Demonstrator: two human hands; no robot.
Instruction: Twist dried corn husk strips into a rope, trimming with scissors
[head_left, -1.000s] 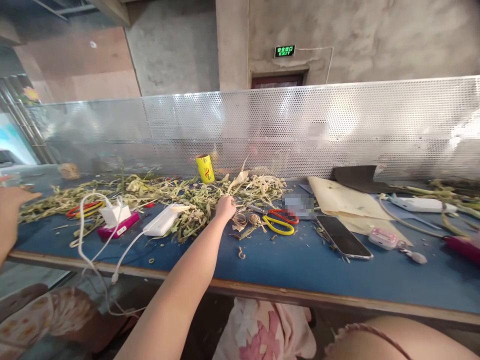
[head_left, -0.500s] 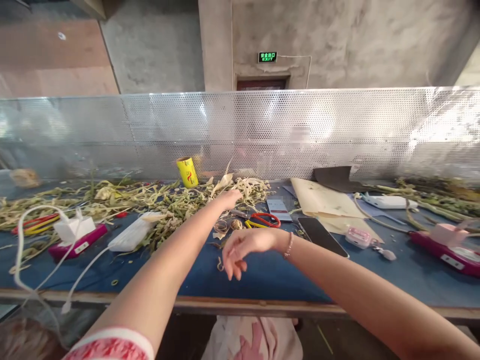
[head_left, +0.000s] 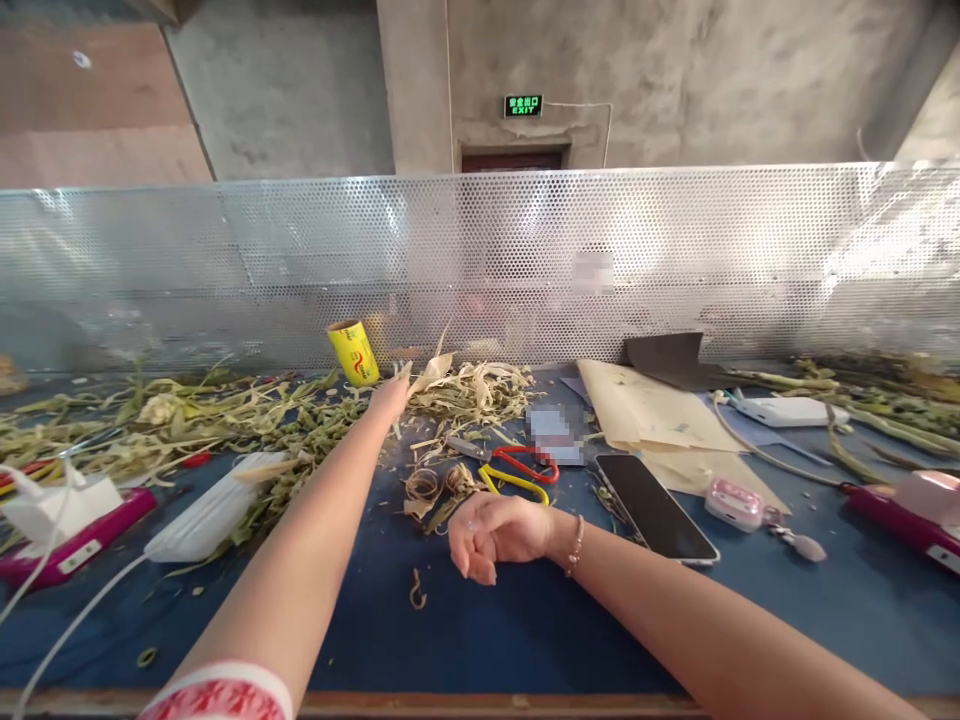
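Note:
My left hand (head_left: 390,398) reaches far forward into the heap of dried leaves and stalks (head_left: 484,392), just in front of a yellow cardboard tube (head_left: 352,353). Its fingers are mostly turned away, so their grip is hidden. Near the front, my right hand (head_left: 501,535) hovers over the blue tabletop, palm partly up, fingers loosely curled with nothing visible in them. A beaded bracelet circles that wrist. Just beyond it lie scissors (head_left: 517,478) with one red and one yellow handle, beside curled dry strips (head_left: 424,487).
Right of the scissors lie a black-screened phone (head_left: 656,508), brown paper sheets (head_left: 660,415) and a pink case (head_left: 735,503). Magenta power strips (head_left: 120,525) with white cables stand at both sides. A white flat pack (head_left: 217,508) is at left. A perforated metal screen (head_left: 510,270) borders the back.
My left hand has moved left across the dried plants towards the yellow tube. My right hand remains loosely curled near the scissors. The view has tilted down and come closer to the table.

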